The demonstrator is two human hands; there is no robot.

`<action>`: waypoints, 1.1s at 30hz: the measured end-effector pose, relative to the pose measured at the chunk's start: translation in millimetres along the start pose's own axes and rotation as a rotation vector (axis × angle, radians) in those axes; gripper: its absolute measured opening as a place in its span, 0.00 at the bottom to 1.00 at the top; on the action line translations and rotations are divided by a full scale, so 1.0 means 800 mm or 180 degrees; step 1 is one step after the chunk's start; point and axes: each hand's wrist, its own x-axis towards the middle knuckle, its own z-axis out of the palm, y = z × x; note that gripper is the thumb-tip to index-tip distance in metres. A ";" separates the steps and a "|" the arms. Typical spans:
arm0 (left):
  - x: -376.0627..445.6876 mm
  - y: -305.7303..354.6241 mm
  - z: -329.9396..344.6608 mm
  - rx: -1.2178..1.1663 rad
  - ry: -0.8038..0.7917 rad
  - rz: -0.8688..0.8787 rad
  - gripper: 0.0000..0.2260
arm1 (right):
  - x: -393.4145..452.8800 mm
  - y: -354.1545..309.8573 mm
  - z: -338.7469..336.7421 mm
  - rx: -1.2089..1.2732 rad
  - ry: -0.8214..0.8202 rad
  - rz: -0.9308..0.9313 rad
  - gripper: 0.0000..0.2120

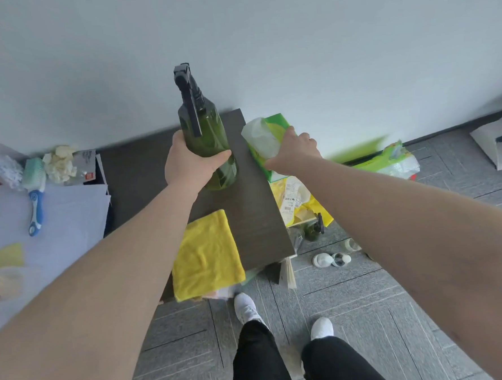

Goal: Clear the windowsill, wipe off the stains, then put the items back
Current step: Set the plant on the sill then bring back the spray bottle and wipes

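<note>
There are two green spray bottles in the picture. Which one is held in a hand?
The large spray bottle, gripped by the left hand over the dark board. The small spray bottle stands untouched on the floor.

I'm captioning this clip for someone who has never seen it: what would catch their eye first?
First the dark green plastic spray bottle with a black trigger, gripped by the left hand above the dark wooden board at centre. Beside it the right hand grasps a green tissue pack. Nearer the viewer, a bright yellow folded cloth lies on the board.
</note>
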 end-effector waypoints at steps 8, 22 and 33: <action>-0.116 0.025 0.028 0.0102 -0.0085 0.0255 0.33 | -0.071 0.085 -0.009 -0.0001 0.0053 -0.0049 0.42; -0.294 0.175 0.286 0.0418 -0.1734 0.1458 0.32 | -0.205 0.456 -0.061 0.1036 0.0726 0.1882 0.44; -0.520 0.393 0.595 0.0744 -0.2758 0.2150 0.30 | -0.263 0.838 -0.178 0.1664 0.1023 0.2832 0.45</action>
